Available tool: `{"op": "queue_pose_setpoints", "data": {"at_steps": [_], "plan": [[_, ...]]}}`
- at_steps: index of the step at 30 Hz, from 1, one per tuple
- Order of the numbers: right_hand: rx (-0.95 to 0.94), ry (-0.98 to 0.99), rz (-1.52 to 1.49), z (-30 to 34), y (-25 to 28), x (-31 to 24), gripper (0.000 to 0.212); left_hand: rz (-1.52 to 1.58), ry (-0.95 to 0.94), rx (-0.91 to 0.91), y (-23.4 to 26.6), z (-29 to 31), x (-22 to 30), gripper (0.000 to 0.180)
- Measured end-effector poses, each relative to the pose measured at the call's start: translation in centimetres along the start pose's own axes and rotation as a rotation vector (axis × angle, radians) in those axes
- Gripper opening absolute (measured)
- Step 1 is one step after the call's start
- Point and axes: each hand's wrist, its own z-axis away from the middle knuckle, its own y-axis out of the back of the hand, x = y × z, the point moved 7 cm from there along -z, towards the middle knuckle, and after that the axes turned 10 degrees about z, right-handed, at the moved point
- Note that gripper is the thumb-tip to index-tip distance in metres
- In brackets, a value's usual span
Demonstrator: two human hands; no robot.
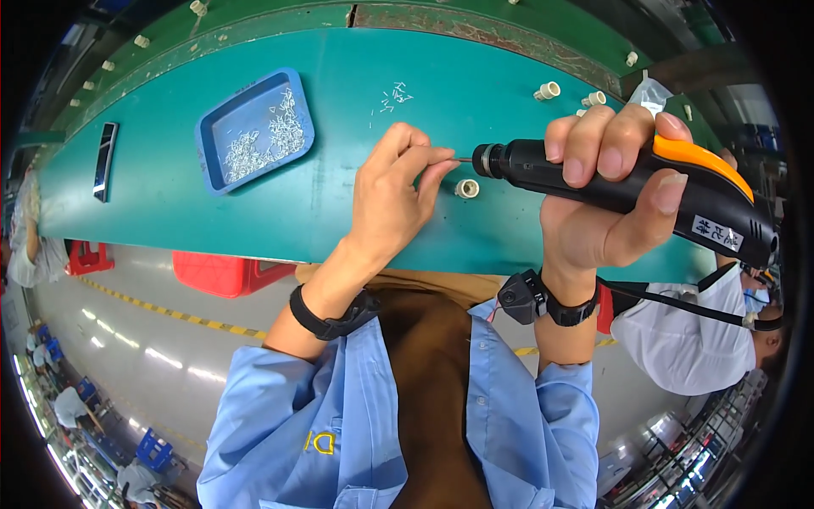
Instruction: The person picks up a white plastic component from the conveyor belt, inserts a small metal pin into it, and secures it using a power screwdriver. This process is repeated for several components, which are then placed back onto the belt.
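My right hand (619,174) is wrapped around a black electric screwdriver (585,176) with an orange trigger strip, held level above the table with its bit pointing left. My left hand (394,182) is closed in a pinch, thumb and forefinger together right at the bit's tip. Whatever sits between those fingertips is hidden or too small to name. Just below the bit, a small cream cylindrical fitting (466,189) stands on the green table, its open end showing. Farther left lies a blue tray (203,140) holding many small silvery screw-like pieces (270,140).
A few loose silvery pieces (394,95) lie beyond my left hand. More cream fittings (549,90) stand at the back right, near a clear plastic bag (649,92). A phone (105,161) rests at far left. A co-worker in white (687,331) sits to the right; red stools (225,273) stand below.
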Motion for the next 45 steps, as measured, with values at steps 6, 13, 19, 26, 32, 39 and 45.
{"op": "queue_pose_setpoints", "data": {"at_steps": [6, 13, 19, 26, 32, 39, 45], "plan": [[-0.147, 0.059, -0.028, 0.1, -0.1, -1.7, 0.04, 0.308, 0.196, -0.071, -0.3, 0.2, -0.3, 0.012], [-0.206, 0.019, -0.047, 0.7, -0.2, -4.2, 0.042, 0.369, 0.192, -0.2, -1.3, 0.6, 0.4, 0.023], [-0.237, 0.014, 0.09, 1.2, -0.3, -4.2, 0.044, 0.16, 0.139, -0.131, -1.8, 0.7, 0.7, 0.036], [-0.282, -0.012, 0.155, 1.7, 0.1, -2.1, 0.047, 0.086, 0.034, -0.151, -3.5, 2.6, -1.4, 0.032], [-0.264, -0.042, 0.187, 2.2, -0.2, -1.1, 0.048, 0.11, 0.074, -0.149, -3.7, 2.7, -1.6, 0.03], [-0.301, -0.064, 0.246, 2.2, -0.6, -0.2, 0.048, 0.094, 0.091, -0.144, -3.8, 2.7, -1.9, 0.031], [-0.281, -0.071, 0.306, 2.4, -0.9, 0.4, 0.047, 0.102, 0.099, -0.133, -3.7, 2.8, -1.9, 0.031]]}}
